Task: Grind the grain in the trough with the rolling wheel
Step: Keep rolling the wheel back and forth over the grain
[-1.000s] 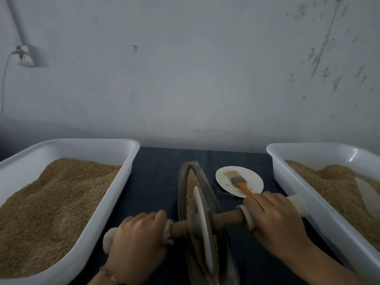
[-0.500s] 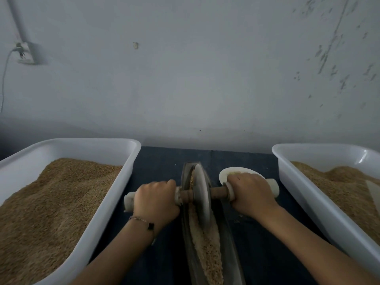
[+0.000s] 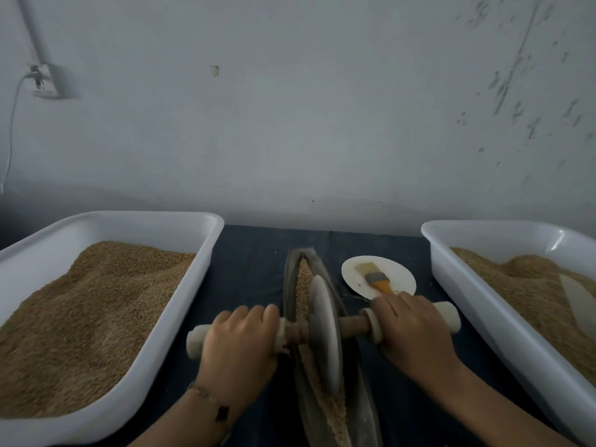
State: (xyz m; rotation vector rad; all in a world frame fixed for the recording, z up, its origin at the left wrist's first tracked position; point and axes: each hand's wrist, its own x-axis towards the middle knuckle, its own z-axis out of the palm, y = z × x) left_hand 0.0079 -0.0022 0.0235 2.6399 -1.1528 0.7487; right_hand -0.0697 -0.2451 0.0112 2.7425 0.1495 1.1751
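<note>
From the head camera, low in the middle of the frame, we see the rolling wheel (image 3: 323, 330) standing on edge in the trough (image 3: 364, 404), about midway along it. Our left hand (image 3: 240, 341) is curled round the left handle (image 3: 196, 339) of the axle, and our right hand (image 3: 409, 330) wraps the right handle (image 3: 446, 316), both grasping firmly.

We judge the grinding stroke to be under way, with the job far from done: the grain (image 3: 303, 285) in the trough looks whole at the far tip and only coarsely broken near the bottom edge of the frame. The next move calls for even downward pressure on both handles and a level axle, so that the wheel keeps to the groove and throws no grain over the rim.

At lower left a white tub (image 3: 180, 304) holds a deep heap of tan grain. At lower right a second tub (image 3: 464, 285) holds a similar heap with a pale flat piece lying in it; what it is we cannot tell. Just right of the trough, a small white plate (image 3: 351, 269) carries a brush (image 3: 374, 279) with an orange handle, touching nothing else.
</note>
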